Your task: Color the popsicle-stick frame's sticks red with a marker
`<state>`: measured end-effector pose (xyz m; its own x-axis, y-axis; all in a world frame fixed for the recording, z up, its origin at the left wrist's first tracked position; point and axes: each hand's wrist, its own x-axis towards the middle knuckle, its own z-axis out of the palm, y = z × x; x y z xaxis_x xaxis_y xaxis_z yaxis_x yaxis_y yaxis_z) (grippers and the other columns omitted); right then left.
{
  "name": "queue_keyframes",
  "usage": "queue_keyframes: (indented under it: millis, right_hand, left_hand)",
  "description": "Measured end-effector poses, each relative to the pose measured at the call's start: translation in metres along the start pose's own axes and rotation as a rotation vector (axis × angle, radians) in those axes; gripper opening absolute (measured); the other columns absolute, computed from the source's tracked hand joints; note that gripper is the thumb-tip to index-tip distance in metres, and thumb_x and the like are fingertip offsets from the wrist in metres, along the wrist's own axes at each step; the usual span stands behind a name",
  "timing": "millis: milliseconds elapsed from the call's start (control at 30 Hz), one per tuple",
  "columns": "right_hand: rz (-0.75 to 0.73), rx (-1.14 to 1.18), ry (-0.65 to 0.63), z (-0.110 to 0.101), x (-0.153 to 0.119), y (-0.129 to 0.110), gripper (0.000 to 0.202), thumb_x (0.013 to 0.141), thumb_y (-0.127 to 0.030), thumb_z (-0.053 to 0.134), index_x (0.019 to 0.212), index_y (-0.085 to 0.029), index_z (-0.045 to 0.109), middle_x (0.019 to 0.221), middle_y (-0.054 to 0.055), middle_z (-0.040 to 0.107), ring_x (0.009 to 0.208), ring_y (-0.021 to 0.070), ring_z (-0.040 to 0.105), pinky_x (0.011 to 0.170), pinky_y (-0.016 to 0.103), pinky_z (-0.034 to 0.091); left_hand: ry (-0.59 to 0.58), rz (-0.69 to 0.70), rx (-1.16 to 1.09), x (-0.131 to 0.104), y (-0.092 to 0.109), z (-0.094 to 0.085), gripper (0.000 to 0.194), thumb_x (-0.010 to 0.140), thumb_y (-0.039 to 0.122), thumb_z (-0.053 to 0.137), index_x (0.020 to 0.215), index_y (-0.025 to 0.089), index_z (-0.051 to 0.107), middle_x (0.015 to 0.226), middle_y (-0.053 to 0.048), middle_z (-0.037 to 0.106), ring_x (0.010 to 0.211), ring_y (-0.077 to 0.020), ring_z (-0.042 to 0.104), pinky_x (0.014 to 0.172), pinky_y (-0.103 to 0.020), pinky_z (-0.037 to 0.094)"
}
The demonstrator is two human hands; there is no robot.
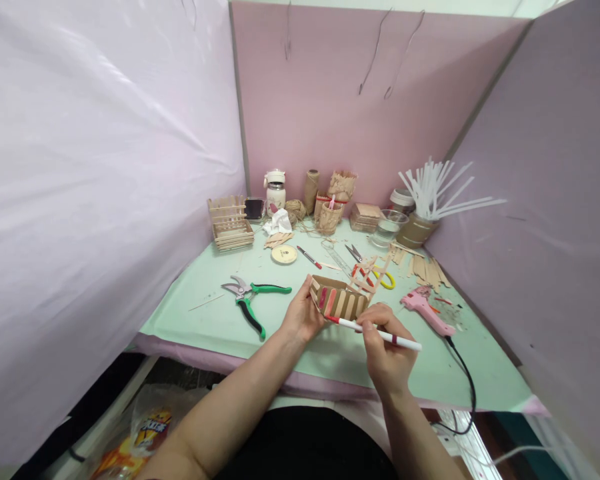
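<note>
My left hand grips the left end of a small craft-stick model, tilted above the table. Slats run along its side; the leftmost ones are coloured red and pink, the others bare wood. A light stick frame rises at its right end. In my right hand is a white marker with a red tip end, held like a pen. That tip is at the lower left edge of the model; whether it touches cannot be made out. My left fingers are partly hidden behind the model.
Green-handled pruning shears lie left of my hands. A pink glue gun with a black cord lies right. Behind are scissors, a red pen, a round lid, a water bowl and loose craft sticks.
</note>
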<state>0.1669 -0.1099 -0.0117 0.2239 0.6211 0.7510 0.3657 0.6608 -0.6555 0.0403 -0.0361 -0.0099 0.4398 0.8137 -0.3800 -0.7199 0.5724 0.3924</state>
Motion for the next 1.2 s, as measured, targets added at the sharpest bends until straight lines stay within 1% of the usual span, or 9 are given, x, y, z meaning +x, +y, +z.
queue_keyframes:
  millis: [67, 267, 433, 633, 767, 867, 967, 1033, 1200]
  right_hand:
    - [-0.006, -0.008, -0.005, 0.0, 0.0, 0.001, 0.02, 0.089, -0.017, 0.059, 0.07, -0.022, 0.06, 0.064, -0.004, 0.061, 0.06, 0.0139, 0.054, 0.07, 0.035, 0.042]
    - [0.029, -0.012, 0.049, 0.001, 0.0, 0.001, 0.018, 0.089, -0.019, 0.059, 0.072, -0.022, 0.061, 0.066, -0.001, 0.063, 0.065, 0.0166, 0.057, 0.067, 0.035, 0.044]
    - [-0.008, -0.021, 0.002, 0.001, 0.001, 0.0, 0.021, 0.089, -0.019, 0.058, 0.069, -0.022, 0.059, 0.063, -0.003, 0.061, 0.059, 0.0146, 0.055, 0.068, 0.036, 0.043]
    - [0.036, -0.025, 0.063, 0.001, 0.0, 0.001, 0.018, 0.089, -0.022, 0.059, 0.071, -0.022, 0.061, 0.065, -0.001, 0.062, 0.065, 0.0167, 0.057, 0.067, 0.036, 0.045]
    - [0.017, -0.029, 0.019, 0.0, 0.0, 0.001, 0.02, 0.089, -0.021, 0.058, 0.069, -0.022, 0.059, 0.064, -0.002, 0.061, 0.061, 0.0155, 0.056, 0.068, 0.036, 0.044]
    - [-0.002, -0.022, 0.002, 0.0, 0.0, 0.001, 0.02, 0.089, -0.02, 0.058, 0.069, -0.022, 0.059, 0.063, -0.003, 0.061, 0.059, 0.0145, 0.055, 0.069, 0.036, 0.043]
    - [0.007, -0.012, 0.028, 0.0, -0.001, 0.001, 0.019, 0.089, -0.019, 0.059, 0.071, -0.022, 0.06, 0.064, -0.003, 0.062, 0.061, 0.0149, 0.055, 0.069, 0.035, 0.044]
    - [0.027, -0.014, 0.052, 0.001, -0.001, 0.001, 0.017, 0.089, -0.02, 0.059, 0.073, -0.022, 0.062, 0.066, -0.002, 0.063, 0.064, 0.0162, 0.057, 0.069, 0.035, 0.045]
    - [0.04, -0.038, 0.095, 0.002, -0.001, 0.001, 0.014, 0.089, -0.022, 0.06, 0.076, -0.022, 0.064, 0.071, 0.0, 0.065, 0.069, 0.0178, 0.059, 0.066, 0.034, 0.046]
  left_hand:
    - [0.021, 0.007, -0.001, -0.001, 0.0, 0.002, 0.045, 0.102, 0.045, 0.046, 0.115, 0.009, 0.069, 0.086, -0.01, 0.078, 0.078, -0.022, 0.075, 0.086, -0.036, 0.057]
    - [0.039, -0.022, -0.004, 0.001, 0.0, -0.002, 0.047, 0.099, 0.05, 0.052, 0.117, 0.01, 0.068, 0.085, -0.01, 0.078, 0.073, -0.0224, 0.074, 0.081, -0.036, 0.057]
    - [-0.001, 0.005, -0.026, 0.0, 0.0, -0.001, 0.044, 0.101, 0.046, 0.048, 0.113, 0.009, 0.069, 0.087, -0.011, 0.078, 0.079, -0.0217, 0.075, 0.082, -0.034, 0.057]
    - [0.053, -0.024, 0.001, -0.001, 0.001, 0.0, 0.047, 0.1, 0.049, 0.049, 0.122, 0.011, 0.067, 0.087, -0.011, 0.078, 0.076, -0.0239, 0.074, 0.086, -0.04, 0.057]
    - [0.027, 0.004, -0.015, -0.002, 0.0, 0.001, 0.045, 0.1, 0.046, 0.051, 0.121, 0.01, 0.068, 0.087, -0.011, 0.078, 0.08, -0.0236, 0.075, 0.089, -0.038, 0.057]
    - [0.005, 0.017, -0.022, -0.002, -0.001, 0.003, 0.043, 0.101, 0.044, 0.048, 0.116, 0.009, 0.069, 0.087, -0.011, 0.078, 0.08, -0.0223, 0.075, 0.088, -0.036, 0.057]
    - [0.015, 0.009, -0.023, -0.001, -0.001, 0.001, 0.043, 0.101, 0.045, 0.049, 0.115, 0.01, 0.069, 0.089, -0.011, 0.079, 0.078, -0.0219, 0.075, 0.084, -0.035, 0.058]
    - [0.021, -0.009, -0.016, 0.001, -0.001, -0.003, 0.045, 0.098, 0.048, 0.053, 0.117, 0.011, 0.068, 0.089, -0.011, 0.078, 0.078, -0.023, 0.075, 0.084, -0.036, 0.058]
    - [0.001, -0.038, -0.015, 0.004, 0.0, -0.007, 0.048, 0.095, 0.052, 0.058, 0.121, 0.012, 0.068, 0.093, -0.012, 0.079, 0.087, -0.0259, 0.076, 0.088, -0.04, 0.058]
